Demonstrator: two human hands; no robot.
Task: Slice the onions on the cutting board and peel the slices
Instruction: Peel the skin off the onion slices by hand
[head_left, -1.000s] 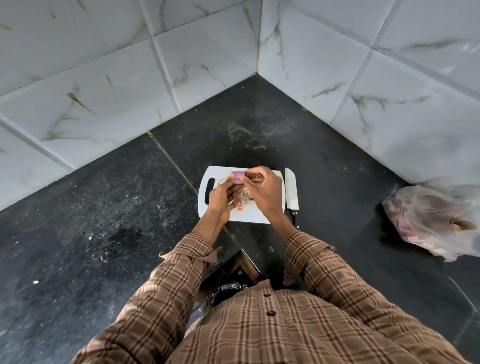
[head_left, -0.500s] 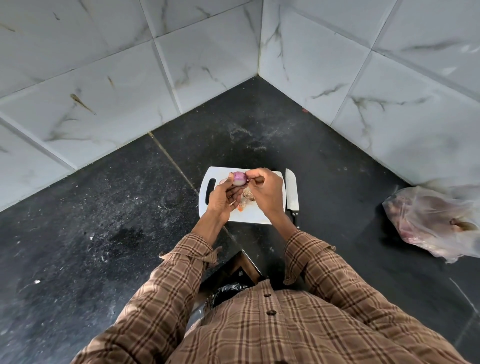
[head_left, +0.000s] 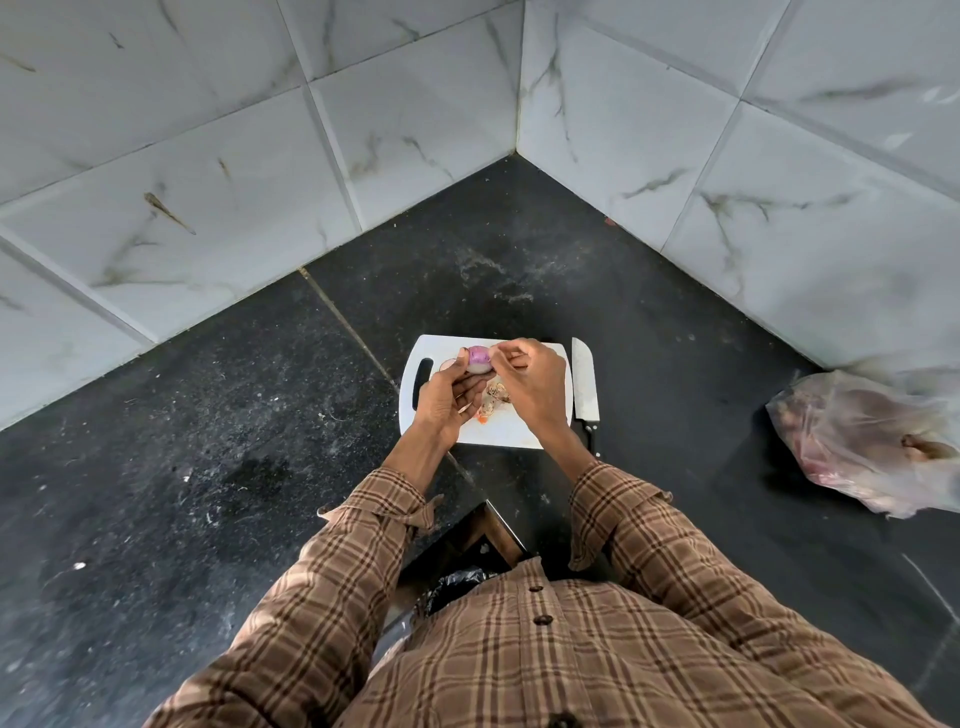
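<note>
1. While the left hand (head_left: 447, 397) cups a purple onion piece (head_left: 479, 359) in curled fingers above the far edge of the white cutting board (head_left: 511, 434), the right hand (head_left: 530, 382) pinches at the piece's right side, where the skin would come away.
2. Both hands are therefore closed on the same onion piece (the left holding it, the right nipping something thin at its edge, too small to make out clearly).
3. A small heap of papery peelings (head_left: 493, 397) lies on the board between the wrists, and a pale slice (head_left: 448, 362) shows just left of the held piece.
4. Handling, as I judge it: the piece is light and firm but wet on its cut face, so it is likely to slip; a hold round the curved back with the thumb on the flat side should steady it.
5. Its outer skin is probably dry and brittle, tearing in strips, so it is best caught at the cut rim and drawn along the curve.
6. Beside the board's right edge lies the knife (head_left: 584, 382), blade pointing away, untouched by either hand.
7. Well to the right, on the black counter (head_left: 208, 415), sits a clear plastic bag (head_left: 872, 441) holding what look like more onions.
8. Peeling seems the step in hand, with 1 piece being worked.
</note>
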